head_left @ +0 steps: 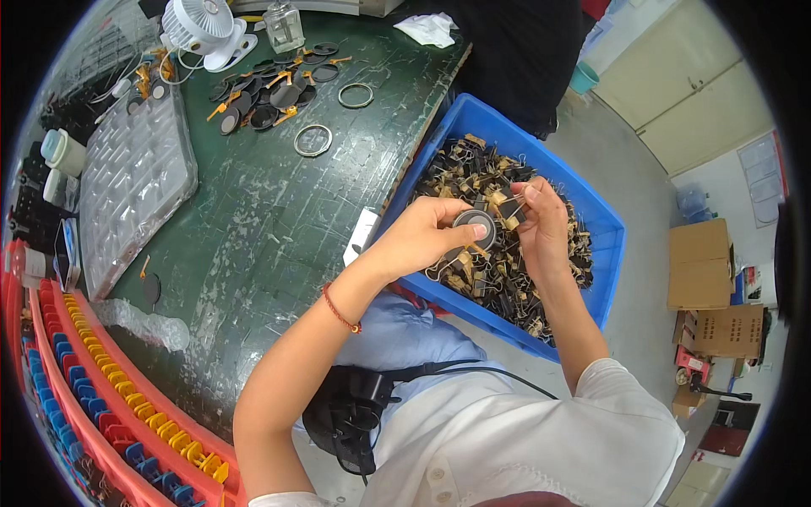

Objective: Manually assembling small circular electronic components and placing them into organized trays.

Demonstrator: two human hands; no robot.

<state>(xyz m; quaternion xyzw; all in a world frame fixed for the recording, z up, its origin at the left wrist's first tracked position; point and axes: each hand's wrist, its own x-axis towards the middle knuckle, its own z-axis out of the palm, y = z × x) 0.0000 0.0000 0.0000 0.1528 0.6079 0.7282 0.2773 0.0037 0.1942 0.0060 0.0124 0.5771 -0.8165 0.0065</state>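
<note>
Over a blue bin (610, 262), my left hand (414, 241) grips a round dark disc (483, 220) with a grey face, its thumb pressed on top. A short orange strip sticks out below that disc. Just to the right, my right hand (545, 226) pinches a black binder clip (510, 209) by its wire handles, close against the disc's edge. Whether the clip touches the disc I cannot tell. Heaped in the bin are many black binder clips (515, 308), several with tan pads on their jaws.
On the green table (245, 220) lie a pile of dark discs with orange strips (283, 93), two metal rings (313, 141) and a clear plastic tray (135, 177). A white fan (203, 29) and glass bottle (284, 29) stand behind. Red racks (127, 422) hold yellow and blue pieces at lower left.
</note>
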